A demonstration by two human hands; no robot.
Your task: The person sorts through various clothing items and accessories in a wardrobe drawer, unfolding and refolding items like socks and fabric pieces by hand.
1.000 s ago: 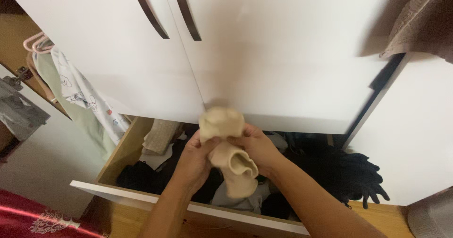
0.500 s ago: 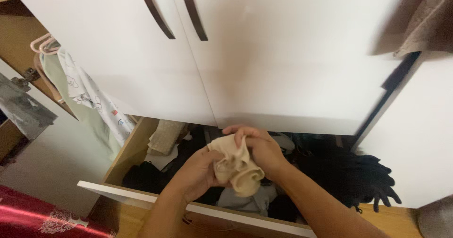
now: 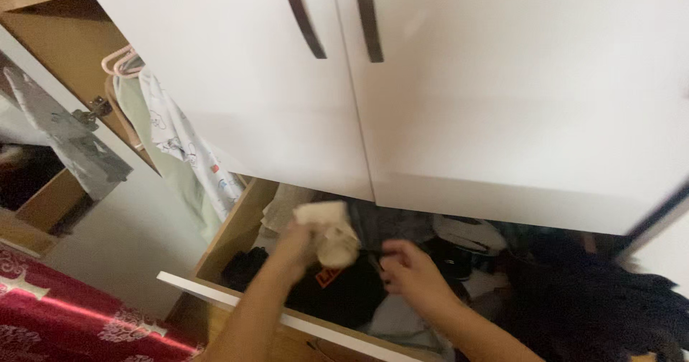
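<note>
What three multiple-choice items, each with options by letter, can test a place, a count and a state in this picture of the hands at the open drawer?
1. Where is the cream bundle?
A. on the red cloth
B. in the left hand, above the drawer
C. hung on the hanger

2. How many dark handles are on the white doors?
A. one
B. two
C. four

3. What is the state of the right hand?
A. loosely open and holding nothing
B. closed on the bundle
C. pulling a door handle

Answers:
1. B, since the left hand's fingers wrap the bundle over the clothes in the drawer.
2. B, since each of the two doors bears one handle.
3. A, since the right hand hangs apart from the bundle, over the dark clothes, with its fingers loose.
</note>
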